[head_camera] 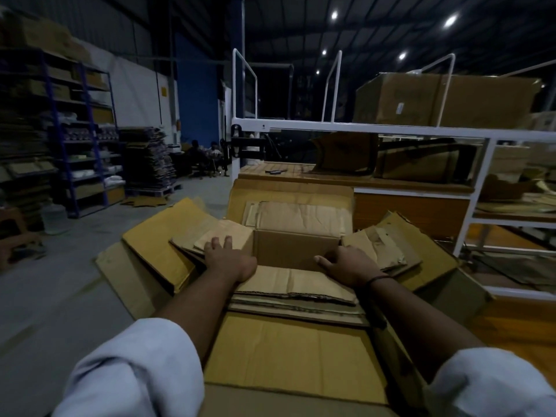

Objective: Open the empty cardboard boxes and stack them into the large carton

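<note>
1. Pressing down looks like the step in hand. An opened box (296,251) sits inside the carton (162,236), its flaps spread outward on all four sides.
2. Left hand (230,257) lies flat on the box's left flap (224,233), fingers straight and spread. It grips nothing.
3. Right hand (346,264) rests at the box's near right corner, thumb pointing inward along the near flap. Its fingers are hidden behind the hand, so I cannot tell whether they curl over the wall or lie flat.
4. Layered edges (294,299) under the near flap suggest other boxes are nested beneath. The task looks partway done, but I cannot tell how many are in.
5. Carton stands just before a white rack (331,126), its own yellow flaps folded out. Blue shelving (90,130) is well apart to the left.
6. Next move, as I judge it, is to push evenly with both hands until the box seats level, then let go and fetch another. Uneven pressure could tilt the box or crumple its soft, creased flaps, and a skewed box would spoil the fit of the one after.
</note>
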A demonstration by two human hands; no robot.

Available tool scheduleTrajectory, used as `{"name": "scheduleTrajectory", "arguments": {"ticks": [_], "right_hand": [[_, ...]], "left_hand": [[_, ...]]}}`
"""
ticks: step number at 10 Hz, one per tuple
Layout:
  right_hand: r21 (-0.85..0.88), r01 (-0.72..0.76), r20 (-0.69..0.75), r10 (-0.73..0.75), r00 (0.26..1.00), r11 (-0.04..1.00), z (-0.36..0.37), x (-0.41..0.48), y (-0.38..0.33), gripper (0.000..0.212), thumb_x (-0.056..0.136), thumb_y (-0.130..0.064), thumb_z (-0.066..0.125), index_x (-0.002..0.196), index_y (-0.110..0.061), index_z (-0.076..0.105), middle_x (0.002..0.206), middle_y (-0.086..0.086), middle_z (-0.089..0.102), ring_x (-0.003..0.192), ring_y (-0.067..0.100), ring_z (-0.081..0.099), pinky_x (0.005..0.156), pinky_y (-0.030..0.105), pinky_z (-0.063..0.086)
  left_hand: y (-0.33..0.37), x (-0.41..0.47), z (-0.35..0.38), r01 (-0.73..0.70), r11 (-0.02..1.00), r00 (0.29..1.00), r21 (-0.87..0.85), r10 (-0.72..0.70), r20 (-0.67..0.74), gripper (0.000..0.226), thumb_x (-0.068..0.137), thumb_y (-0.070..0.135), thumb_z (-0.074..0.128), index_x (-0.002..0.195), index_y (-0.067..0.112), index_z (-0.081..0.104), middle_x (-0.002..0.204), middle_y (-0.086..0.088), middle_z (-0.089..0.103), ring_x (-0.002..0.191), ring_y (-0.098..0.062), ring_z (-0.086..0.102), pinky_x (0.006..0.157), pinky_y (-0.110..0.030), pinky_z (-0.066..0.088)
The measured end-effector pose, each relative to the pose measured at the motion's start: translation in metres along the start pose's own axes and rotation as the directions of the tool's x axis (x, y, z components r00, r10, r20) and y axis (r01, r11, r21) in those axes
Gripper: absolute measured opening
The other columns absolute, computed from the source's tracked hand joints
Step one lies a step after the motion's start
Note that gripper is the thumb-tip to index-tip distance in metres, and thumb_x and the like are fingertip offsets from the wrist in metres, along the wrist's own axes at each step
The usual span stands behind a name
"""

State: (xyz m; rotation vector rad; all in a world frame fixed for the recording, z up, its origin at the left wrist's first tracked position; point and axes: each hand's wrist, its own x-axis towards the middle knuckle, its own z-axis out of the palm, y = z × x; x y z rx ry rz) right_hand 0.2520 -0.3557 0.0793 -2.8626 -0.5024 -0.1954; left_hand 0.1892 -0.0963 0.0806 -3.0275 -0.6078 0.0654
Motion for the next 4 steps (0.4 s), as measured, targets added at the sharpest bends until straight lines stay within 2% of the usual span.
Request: {"name": "scheduleTrajectory", "arguments": {"ticks": [1,3,4], "right_hand": [[-0.043,0.028,0.038,-0.027,0.999,0.999,-0.004,-0.006,0.002,0.053,0.100,-0.067,0.040,0.102,-0.025,0.073,0.088,-0.002,0.071,0.081,0.015,0.065,0.082,0.040,0.059],[-0.076,0.095,0.090,-0.088,0.992,0.993,-0.022,-0.017,-0.005,0.054,0.096,-0.071,0.043,0.118,-0.028,0.068,0.102,-0.003,0.071,0.089,0.015,0.064,0.084,0.037,0.059],[-0.078,0.129,0.012,-0.129,0.992,0.989,-0.036,-0.020,-0.010,0.054,0.096,-0.069,0.046,0.124,-0.027,0.065,0.107,-0.002,0.069,0.091,0.014,0.062,0.084,0.037,0.058]], "left_hand": [[0.003,-0.005,-0.002,0.020,0.999,1.000,-0.037,-0.020,0.005,0.079,0.102,0.067,0.018,0.162,0.017,0.028,0.173,-0.011,-0.002,0.157,-0.041,-0.002,0.126,-0.052,0.001],[0.002,-0.025,-0.017,-0.041,0.997,0.999,-0.061,0.039,-0.025,0.088,0.096,0.079,0.024,0.157,0.018,0.040,0.170,-0.019,0.013,0.152,-0.043,0.021,0.119,-0.050,0.024],[0.001,-0.040,-0.030,-0.064,0.993,0.995,-0.096,0.056,-0.086,0.084,0.097,0.077,0.027,0.155,0.017,0.043,0.170,-0.019,0.015,0.148,-0.040,0.031,0.112,-0.049,0.036]]}}
